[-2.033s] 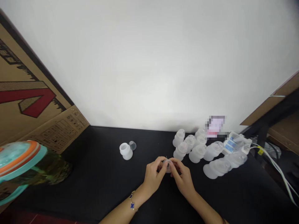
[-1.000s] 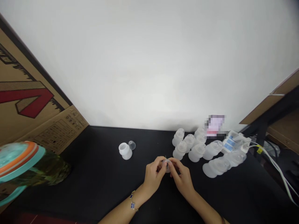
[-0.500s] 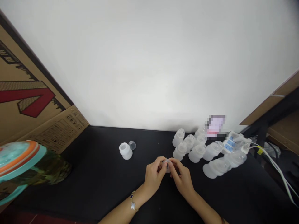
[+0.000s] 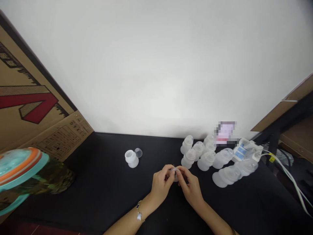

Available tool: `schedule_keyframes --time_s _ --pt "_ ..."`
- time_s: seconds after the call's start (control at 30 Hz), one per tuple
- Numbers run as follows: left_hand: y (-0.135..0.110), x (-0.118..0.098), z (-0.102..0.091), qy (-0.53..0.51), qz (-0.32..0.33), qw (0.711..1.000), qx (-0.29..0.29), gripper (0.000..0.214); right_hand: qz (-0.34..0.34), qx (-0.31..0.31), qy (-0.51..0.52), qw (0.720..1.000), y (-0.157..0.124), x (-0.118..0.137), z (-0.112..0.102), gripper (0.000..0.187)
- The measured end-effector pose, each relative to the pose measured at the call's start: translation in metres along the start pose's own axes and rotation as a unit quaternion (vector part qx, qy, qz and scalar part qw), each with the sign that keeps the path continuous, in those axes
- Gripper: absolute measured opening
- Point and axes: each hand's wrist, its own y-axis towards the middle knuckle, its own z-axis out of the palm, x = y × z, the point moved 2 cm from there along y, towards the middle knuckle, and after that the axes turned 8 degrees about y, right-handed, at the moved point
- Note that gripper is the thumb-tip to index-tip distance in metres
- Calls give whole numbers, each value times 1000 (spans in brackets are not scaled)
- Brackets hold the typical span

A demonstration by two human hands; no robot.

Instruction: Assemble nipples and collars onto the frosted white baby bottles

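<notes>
My left hand (image 4: 160,185) and my right hand (image 4: 191,186) meet over the black table (image 4: 102,192), fingers pinched together on one small clear plastic part (image 4: 175,173) held between them. A bracelet with a charm hangs on my left wrist. To the left of my hands stand a white plastic piece (image 4: 131,158) and a small clear cap (image 4: 138,152) beside it. To the right lies a cluster of several translucent bottle-like parts (image 4: 207,158), some upright and some on their sides.
A large cardboard box (image 4: 31,107) leans at the left. A teal and orange lidded container (image 4: 19,171) lies at the left edge. A white power strip (image 4: 246,148) with cables (image 4: 290,178) sits at the right, by a dark frame and another box.
Nothing has visibly moved apart from slight shifts of my fingers on the clear part.
</notes>
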Motion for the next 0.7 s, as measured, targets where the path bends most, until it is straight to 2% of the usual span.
schedule_keyframes --time_s 0.57,0.7 --pt "0 0 -1 -12 -10 1000 1 19 6 -4 16 1000 2 -2 1 30" --pt "1 2 2 -14 -9 1000 -16 31 17 -20 45 999 3 -4 0 32"
